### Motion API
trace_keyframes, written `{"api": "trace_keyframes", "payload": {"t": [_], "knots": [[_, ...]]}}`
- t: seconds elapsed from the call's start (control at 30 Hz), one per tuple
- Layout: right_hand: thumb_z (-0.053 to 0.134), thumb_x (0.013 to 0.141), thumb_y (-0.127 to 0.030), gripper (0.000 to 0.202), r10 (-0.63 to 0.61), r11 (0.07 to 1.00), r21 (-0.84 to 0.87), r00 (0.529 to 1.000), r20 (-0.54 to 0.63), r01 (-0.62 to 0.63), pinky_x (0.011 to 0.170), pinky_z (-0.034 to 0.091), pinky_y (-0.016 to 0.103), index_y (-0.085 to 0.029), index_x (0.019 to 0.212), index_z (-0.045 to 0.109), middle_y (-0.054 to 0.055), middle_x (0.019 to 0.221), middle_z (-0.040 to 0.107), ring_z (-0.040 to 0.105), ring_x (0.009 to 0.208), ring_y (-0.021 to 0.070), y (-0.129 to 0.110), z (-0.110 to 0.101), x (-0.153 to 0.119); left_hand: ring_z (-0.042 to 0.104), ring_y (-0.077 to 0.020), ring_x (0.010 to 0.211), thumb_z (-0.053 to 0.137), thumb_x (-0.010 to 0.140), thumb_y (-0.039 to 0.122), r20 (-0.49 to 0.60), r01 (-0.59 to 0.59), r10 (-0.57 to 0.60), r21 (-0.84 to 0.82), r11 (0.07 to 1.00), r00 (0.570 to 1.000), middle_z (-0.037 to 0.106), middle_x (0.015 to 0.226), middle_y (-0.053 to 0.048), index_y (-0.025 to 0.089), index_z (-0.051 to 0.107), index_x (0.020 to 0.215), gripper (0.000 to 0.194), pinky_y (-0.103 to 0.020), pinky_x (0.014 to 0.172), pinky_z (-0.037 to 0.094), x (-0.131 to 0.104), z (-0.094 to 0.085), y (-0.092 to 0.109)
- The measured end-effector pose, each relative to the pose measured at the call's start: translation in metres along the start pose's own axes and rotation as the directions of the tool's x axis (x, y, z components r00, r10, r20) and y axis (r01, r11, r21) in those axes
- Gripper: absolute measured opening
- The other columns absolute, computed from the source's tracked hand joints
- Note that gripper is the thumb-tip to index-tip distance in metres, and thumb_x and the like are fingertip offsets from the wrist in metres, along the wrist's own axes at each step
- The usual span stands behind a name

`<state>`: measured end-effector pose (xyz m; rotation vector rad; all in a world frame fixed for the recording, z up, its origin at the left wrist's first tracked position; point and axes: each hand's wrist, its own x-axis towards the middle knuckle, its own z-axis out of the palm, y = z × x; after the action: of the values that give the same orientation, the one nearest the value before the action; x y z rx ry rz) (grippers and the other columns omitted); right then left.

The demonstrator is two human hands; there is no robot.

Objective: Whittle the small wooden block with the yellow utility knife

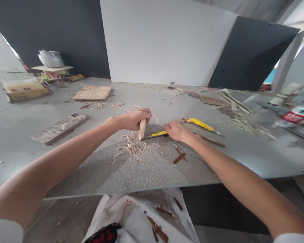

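Note:
My left hand [136, 118] is closed round a small pale piece of wood [142, 130], whose lower end points down at the table. In my right hand [176, 130] is a yellow utility knife [159, 133], its blade reaching left to the lower end of the wood. Curled wood shavings [133, 148] lie below the piece of wood. To the right of my right hand rests a second, yellow-handled knife [201, 124], with a thin brown stick [211, 140] nearer me. Brown wood slivers [179, 157] lie crossed in front of my right hand.
A phone [62, 128] lies on the grey table [111, 182] at left. Behind it are a wooden board [92, 92] and a cardboard box [27, 92]. Wood strips [234, 101] and a bottle with a red label [295, 114] are at right. A white cloth [134, 216] covers my lap.

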<state>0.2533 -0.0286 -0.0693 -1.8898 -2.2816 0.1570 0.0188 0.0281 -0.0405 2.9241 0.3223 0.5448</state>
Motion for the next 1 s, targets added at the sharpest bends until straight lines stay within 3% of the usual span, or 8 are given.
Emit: {"api": "trace_keyframes", "payload": {"t": [0.13, 0.37, 0.6, 0.8, 1.0], "knots": [[0.03, 0.089, -0.043, 0.049, -0.048, 0.993, 0.109, 0.995, 0.088, 0.038, 0.052, 0.028, 0.027, -0.019, 0.049, 0.044, 0.003, 0.05, 0.047, 0.046, 0.051, 0.0144, 0.006, -0.001, 0.005, 0.052, -0.0152, 0.075, 0.048, 0.057, 0.001, 0.001, 0.009, -0.009, -0.004, 1.0, 1.0, 0.051, 0.085, -0.006, 0.018, 0.047, 0.074, 0.024, -0.027, 0.064, 0.04, 0.0, 0.0, -0.001], [0.03, 0.085, -0.065, 0.055, -0.193, 0.942, 0.301, 0.974, 0.119, 0.15, 0.049, 0.019, 0.027, -0.02, 0.052, 0.033, -0.004, 0.052, 0.025, 0.025, 0.049, 0.0101, -0.001, -0.018, -0.01, 0.051, -0.0138, 0.071, 0.048, 0.058, 0.001, -0.006, 0.079, -0.079, 0.032, 0.996, 0.997, 0.052, 0.085, -0.006, 0.018, 0.047, 0.074, 0.023, -0.026, 0.063, 0.039, 0.0, 0.002, 0.001], [0.049, 0.078, -0.062, 0.047, -0.262, 0.886, 0.436, 0.947, 0.185, 0.16, 0.048, 0.021, 0.025, -0.018, 0.062, 0.045, -0.004, 0.058, 0.034, 0.03, 0.052, 0.0089, -0.001, -0.035, -0.016, 0.051, -0.0142, 0.072, 0.049, 0.063, 0.005, -0.028, 0.187, -0.186, 0.108, 0.976, 0.982, 0.05, 0.084, -0.006, 0.018, 0.048, 0.077, 0.019, -0.025, 0.062, 0.038, -0.006, 0.0, -0.006], [0.042, 0.082, -0.061, 0.047, -0.281, 0.774, 0.633, 0.905, 0.319, 0.017, 0.045, 0.023, 0.025, -0.017, 0.078, 0.057, -0.003, 0.059, 0.04, 0.032, 0.049, 0.0093, 0.008, -0.031, -0.013, 0.05, -0.0137, 0.072, 0.047, 0.062, 0.003, -0.026, 0.166, -0.165, 0.095, 0.981, 0.986, 0.049, 0.085, -0.006, 0.017, 0.047, 0.077, 0.021, -0.025, 0.063, 0.038, -0.007, -0.001, -0.009], [0.05, 0.08, -0.057, 0.042, -0.214, 0.881, 0.47, 0.935, 0.283, 0.06, 0.052, 0.026, 0.027, -0.018, 0.068, 0.06, 0.0, 0.06, 0.047, 0.037, 0.054, 0.0119, 0.004, -0.026, -0.006, 0.048, -0.0136, 0.071, 0.046, 0.058, 0.0, -0.056, 0.154, -0.151, 0.064, 0.986, 0.987, 0.049, 0.084, -0.005, 0.017, 0.048, 0.074, 0.024, -0.026, 0.064, 0.038, -0.005, 0.002, -0.008]]}}
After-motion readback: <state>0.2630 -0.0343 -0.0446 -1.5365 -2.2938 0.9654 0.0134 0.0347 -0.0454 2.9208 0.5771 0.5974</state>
